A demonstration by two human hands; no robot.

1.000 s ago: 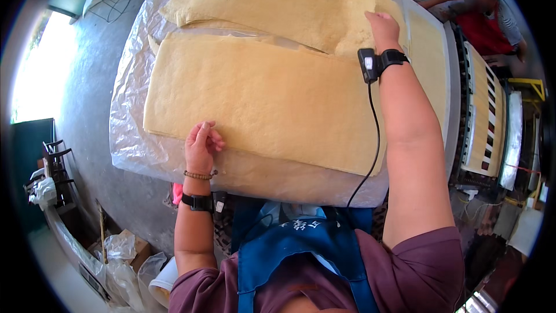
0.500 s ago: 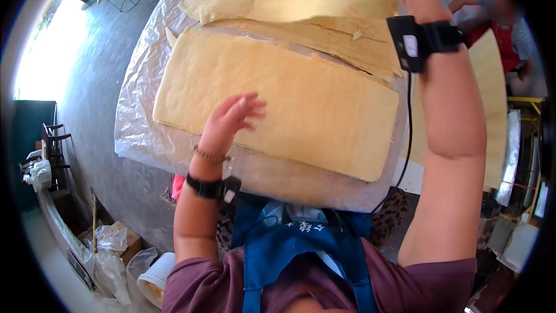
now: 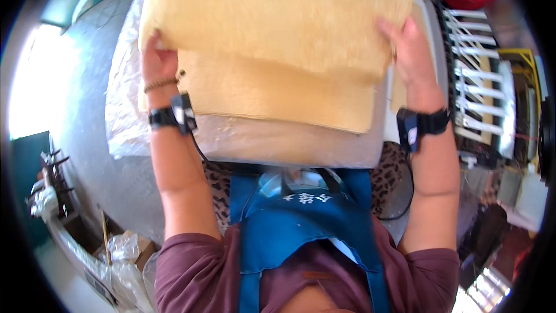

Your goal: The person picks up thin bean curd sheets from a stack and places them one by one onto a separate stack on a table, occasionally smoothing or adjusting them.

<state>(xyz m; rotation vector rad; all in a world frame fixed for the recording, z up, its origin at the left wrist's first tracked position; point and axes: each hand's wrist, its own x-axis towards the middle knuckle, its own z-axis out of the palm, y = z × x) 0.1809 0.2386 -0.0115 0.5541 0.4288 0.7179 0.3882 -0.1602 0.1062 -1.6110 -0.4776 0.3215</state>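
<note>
Head view: both hands are up on a big pale-yellow foam sheet (image 3: 278, 17), lifted clear of the stack. Left hand (image 3: 157, 62) is clamped on its left edge, right hand (image 3: 408, 52) on its right edge, the two well apart with the sheet spanning between them. Below it a second foam sheet (image 3: 278, 95) lies flat on the clear plastic wrap (image 3: 124, 110) covering the work surface. White slatted rack (image 3: 478, 98) sits just right of the stack. Looks like the lift-off step — top sheet raised, not yet placed anywhere. Next move likely calls for an even grip on both edges so the floppy sheet doesn't fold or drag the lower one.
</note>
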